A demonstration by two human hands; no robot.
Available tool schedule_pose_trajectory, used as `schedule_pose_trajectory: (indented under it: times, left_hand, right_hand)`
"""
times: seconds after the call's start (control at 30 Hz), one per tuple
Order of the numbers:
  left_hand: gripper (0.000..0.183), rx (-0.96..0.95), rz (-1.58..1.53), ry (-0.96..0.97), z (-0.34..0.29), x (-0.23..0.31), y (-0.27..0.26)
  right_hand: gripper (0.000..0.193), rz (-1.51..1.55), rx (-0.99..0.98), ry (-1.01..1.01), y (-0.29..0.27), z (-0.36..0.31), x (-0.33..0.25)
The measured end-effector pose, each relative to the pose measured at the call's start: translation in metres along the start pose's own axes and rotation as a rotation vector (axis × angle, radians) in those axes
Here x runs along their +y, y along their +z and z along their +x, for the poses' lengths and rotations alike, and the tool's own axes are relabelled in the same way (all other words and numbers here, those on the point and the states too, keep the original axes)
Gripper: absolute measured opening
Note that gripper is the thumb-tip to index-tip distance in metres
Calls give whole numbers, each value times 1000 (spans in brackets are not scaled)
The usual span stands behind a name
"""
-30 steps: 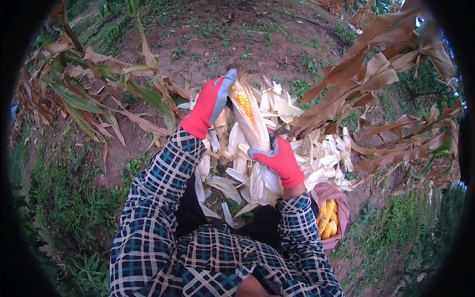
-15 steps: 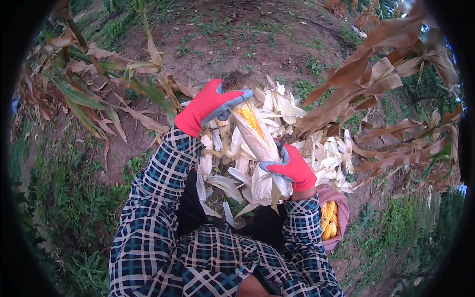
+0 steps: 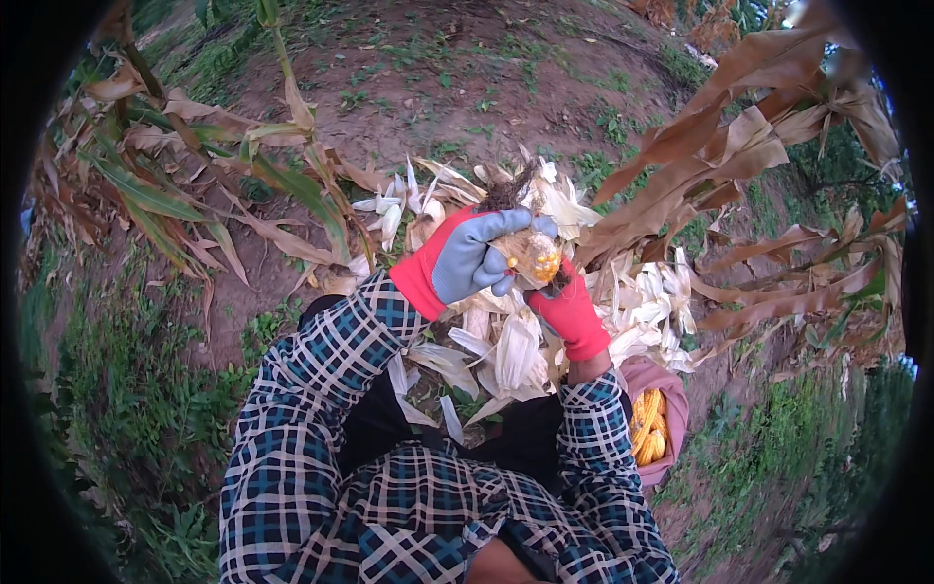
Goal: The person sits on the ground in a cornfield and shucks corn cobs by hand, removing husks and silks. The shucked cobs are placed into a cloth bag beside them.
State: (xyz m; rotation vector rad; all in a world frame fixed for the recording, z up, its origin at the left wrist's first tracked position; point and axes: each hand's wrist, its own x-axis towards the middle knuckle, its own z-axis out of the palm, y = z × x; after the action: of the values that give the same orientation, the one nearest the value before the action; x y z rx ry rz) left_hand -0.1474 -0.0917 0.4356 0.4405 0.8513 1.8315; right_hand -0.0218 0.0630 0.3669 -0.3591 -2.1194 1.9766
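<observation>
An ear of corn [image 3: 546, 266] is held up in front of me, pointing end-on, with a patch of yellow kernels bare and pale dry husk around it. My left hand [image 3: 465, 258], in a red glove with a grey palm, is closed on the husk at the ear's tip, and dark silk [image 3: 509, 190] sticks out above. Wrapped round the lower part of the same ear is my right hand [image 3: 574, 313], in a matching glove; its fingers are mostly hidden. Beneath both hands lies a heap of pale corn husks [image 3: 516, 350].
At my right side a pink sack [image 3: 671, 389] holds several husked yellow ears [image 3: 647, 426]. Dry corn stalks with brown leaves lean in at the right [image 3: 720, 185] and stand at the left [image 3: 195, 136]. Reddish soil [image 3: 418, 97] with low weeds spreads beyond the heap.
My left hand has come down and right, turning its palm side up and taking husk at the tip. My right hand has moved up; the ear has tipped to point end-on.
</observation>
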Motion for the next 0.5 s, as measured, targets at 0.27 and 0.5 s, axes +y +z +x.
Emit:
schedule_pose_trajectory:
  times: [0.27, 0.5]
  left_hand:
    - [38, -249, -513, 112, 13, -19, -3]
    - [39, -57, -349, 130, 20, -10, -2]
  right_hand:
    - [68, 423, -158, -175, 14, 9, 17]
    - [76, 271, -34, -188, 18, 10, -52]
